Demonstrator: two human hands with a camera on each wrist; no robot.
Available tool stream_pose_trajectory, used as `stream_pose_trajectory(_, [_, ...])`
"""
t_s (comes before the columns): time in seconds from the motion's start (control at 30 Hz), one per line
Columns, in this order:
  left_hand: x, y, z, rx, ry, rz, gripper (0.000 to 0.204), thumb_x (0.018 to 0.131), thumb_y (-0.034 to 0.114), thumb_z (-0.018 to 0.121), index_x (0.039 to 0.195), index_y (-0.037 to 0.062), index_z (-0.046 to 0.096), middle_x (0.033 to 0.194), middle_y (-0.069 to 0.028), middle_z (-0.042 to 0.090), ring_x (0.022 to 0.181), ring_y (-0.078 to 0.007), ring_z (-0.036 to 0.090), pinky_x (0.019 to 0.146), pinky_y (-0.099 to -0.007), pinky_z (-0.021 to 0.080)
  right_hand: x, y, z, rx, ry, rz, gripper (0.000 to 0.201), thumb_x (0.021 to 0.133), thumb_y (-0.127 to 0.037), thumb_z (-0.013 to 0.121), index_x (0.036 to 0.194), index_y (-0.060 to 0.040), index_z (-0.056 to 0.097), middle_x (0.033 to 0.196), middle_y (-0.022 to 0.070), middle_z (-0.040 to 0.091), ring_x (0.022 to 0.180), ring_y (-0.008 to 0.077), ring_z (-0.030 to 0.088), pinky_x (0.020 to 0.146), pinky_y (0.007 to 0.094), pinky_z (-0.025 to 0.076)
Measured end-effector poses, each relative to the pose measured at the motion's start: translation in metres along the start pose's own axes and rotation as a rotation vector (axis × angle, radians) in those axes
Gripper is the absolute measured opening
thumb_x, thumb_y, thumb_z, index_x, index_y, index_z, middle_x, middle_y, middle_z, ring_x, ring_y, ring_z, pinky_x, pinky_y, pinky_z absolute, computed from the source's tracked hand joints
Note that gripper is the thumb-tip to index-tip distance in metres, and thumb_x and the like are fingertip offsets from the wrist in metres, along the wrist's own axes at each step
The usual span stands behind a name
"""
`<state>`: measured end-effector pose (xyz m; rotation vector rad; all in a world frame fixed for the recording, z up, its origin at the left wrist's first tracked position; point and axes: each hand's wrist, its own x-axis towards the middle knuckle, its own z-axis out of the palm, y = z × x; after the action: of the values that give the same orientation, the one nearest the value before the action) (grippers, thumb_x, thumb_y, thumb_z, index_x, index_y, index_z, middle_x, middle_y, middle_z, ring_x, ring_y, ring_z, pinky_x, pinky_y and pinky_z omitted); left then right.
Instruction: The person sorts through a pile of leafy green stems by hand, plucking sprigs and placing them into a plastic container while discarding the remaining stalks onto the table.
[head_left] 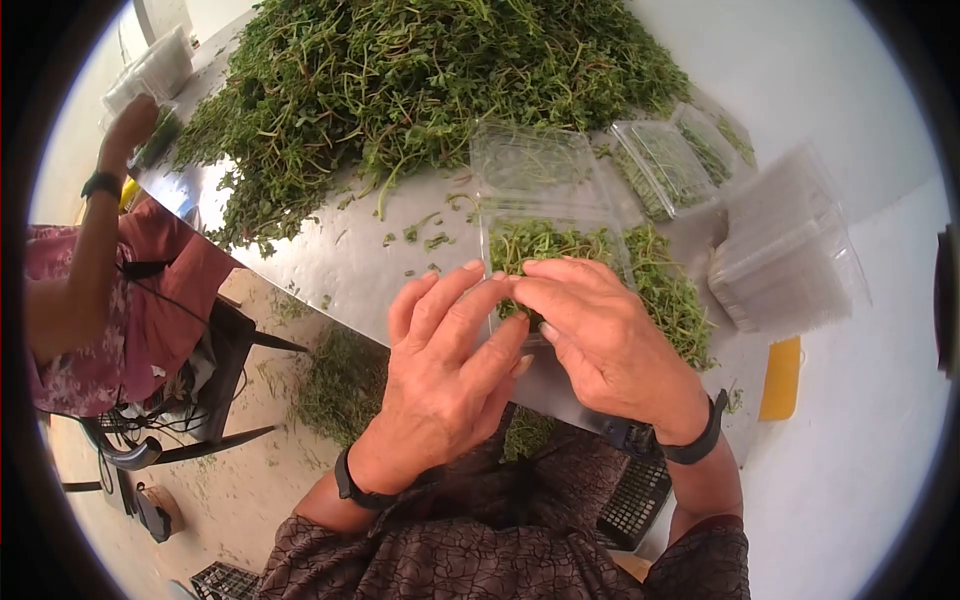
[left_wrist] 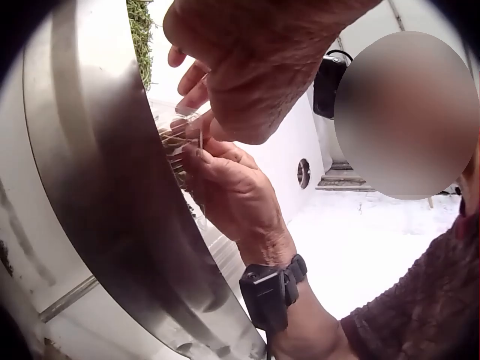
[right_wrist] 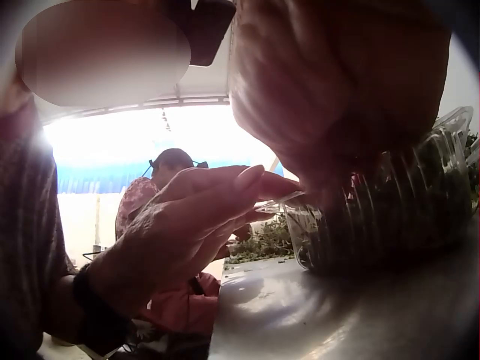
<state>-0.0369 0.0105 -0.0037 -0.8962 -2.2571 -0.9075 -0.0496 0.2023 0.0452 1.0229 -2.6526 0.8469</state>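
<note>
A clear plastic clamshell container (head_left: 487, 250) stands on the metal table with its lid (head_left: 530, 165) folded back, away from me. Leafy green stems (head_left: 555, 240) fill its base. My left hand (head_left: 440, 350) reaches over its near left corner, fingers extended and spread. From the right, my right hand (head_left: 610, 340) bends over the near side, its fingertips meeting the left hand's over the greens. In the left wrist view, the right thumb (left_wrist: 196, 156) lies at the container's wall. Whether the right fingers pinch anything, I cannot tell.
A large heap of greens (head_left: 430, 80) covers the table's (head_left: 340, 250) far side. Loose stems (head_left: 665, 295) lie right of the container. Filled containers (head_left: 660, 165) and a stack of clear containers (head_left: 785, 245) stand farther right. Another person's arm (head_left: 85, 240) reaches in at left, beside a black chair (head_left: 215, 390).
</note>
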Motion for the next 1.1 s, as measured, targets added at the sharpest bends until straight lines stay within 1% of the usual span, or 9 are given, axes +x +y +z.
stream_pose_trajectory(0.07, [0.003,0.001,0.001,0.054,-0.048,-0.004,0.023,0.080,0.020,0.065,0.098,0.0057,0.067,0.124,-0.0160,0.058,0.126,-0.0362,0.047,0.106,-0.0538,0.030,-0.002,0.002,0.001,0.025,0.005,0.008,0.039,0.078,0.007,0.057,0.116,0.0041,0.058,0.114,0.0227,0.061,0.113,0.0382,0.055,0.098,0.0468,0.042])
stream_pose_trajectory(0.3, [0.016,-0.001,-0.006,0.041,-0.163,0.032,0.026,0.081,0.027,0.069,0.093,0.0042,0.064,0.119,-0.0175,0.057,0.124,-0.0366,0.046,0.108,-0.0560,0.026,-0.003,0.005,-0.002,0.041,0.005,0.003,0.038,0.079,0.005,0.057,0.117,0.0034,0.058,0.115,0.0241,0.060,0.111,0.0393,0.055,0.096,0.0462,0.043])
stream_pose_trajectory(0.37, [0.017,-0.001,-0.010,0.060,-0.213,0.026,0.032,0.091,0.033,0.056,0.098,0.0040,0.066,0.121,-0.0161,0.059,0.126,-0.0369,0.047,0.110,-0.0543,0.026,-0.004,0.003,-0.006,0.039,0.009,0.011,0.038,0.079,0.005,0.058,0.117,0.0029,0.059,0.115,0.0239,0.060,0.111,0.0392,0.055,0.097,0.0459,0.043])
stream_pose_trajectory(0.47, [0.014,-0.004,-0.015,-0.012,-0.159,0.042,0.031,0.086,0.028,0.063,0.102,0.0018,0.065,0.122,-0.0172,0.057,0.123,-0.0361,0.049,0.108,-0.0551,0.028,-0.007,-0.002,-0.017,0.008,0.054,0.002,0.040,0.078,0.004,0.060,0.118,0.0020,0.059,0.117,0.0238,0.060,0.111,0.0394,0.055,0.097,0.0456,0.043])
stream_pose_trajectory(0.6, [0.012,-0.009,-0.018,-0.045,-0.111,0.052,0.039,0.091,0.034,0.054,0.109,0.0012,0.064,0.125,-0.0169,0.057,0.123,-0.0360,0.050,0.108,-0.0537,0.029,-0.015,-0.014,-0.041,-0.036,0.139,0.092,0.041,0.077,0.004,0.061,0.118,-0.0004,0.063,0.119,0.0193,0.063,0.115,0.0360,0.058,0.099,0.0425,0.045])
stream_pose_trajectory(0.73, [0.019,-0.003,-0.017,-0.039,-0.148,0.091,0.036,0.089,0.030,0.057,0.109,0.0012,0.064,0.123,-0.0168,0.059,0.124,-0.0364,0.049,0.108,-0.0537,0.029,-0.036,-0.017,-0.059,-0.101,0.189,0.140,0.040,0.077,0.003,0.064,0.117,0.0005,0.063,0.113,0.0182,0.066,0.113,0.0356,0.060,0.097,0.0436,0.046])
stream_pose_trajectory(0.83, [0.019,-0.006,-0.011,0.065,-0.236,0.127,0.032,0.094,0.026,0.050,0.103,0.0010,0.067,0.119,-0.0159,0.063,0.126,-0.0365,0.049,0.109,-0.0532,0.029,-0.059,-0.018,-0.066,-0.155,0.235,0.192,0.038,0.077,0.002,0.067,0.115,0.0021,0.062,0.108,0.0190,0.067,0.109,0.0374,0.060,0.093,0.0443,0.048])
stream_pose_trajectory(0.93, [0.019,-0.008,-0.007,0.050,-0.178,0.103,0.020,0.086,0.018,0.060,0.095,0.0014,0.067,0.108,-0.0134,0.065,0.123,-0.0360,0.051,0.109,-0.0537,0.029,-0.078,-0.018,-0.067,-0.131,0.256,0.268,0.037,0.077,0.002,0.067,0.114,0.0028,0.062,0.108,0.0194,0.067,0.108,0.0380,0.061,0.091,0.0435,0.049])
stream_pose_trajectory(1.1, [0.025,-0.004,-0.001,0.041,-0.181,0.094,0.016,0.083,0.017,0.064,0.090,0.0023,0.065,0.098,-0.0110,0.063,0.114,-0.0351,0.055,0.107,-0.0537,0.032,-0.101,-0.016,-0.060,-0.143,0.197,0.293,0.036,0.075,0.003,0.067,0.111,0.0039,0.062,0.106,0.0199,0.067,0.107,0.0387,0.061,0.091,0.0435,0.049])
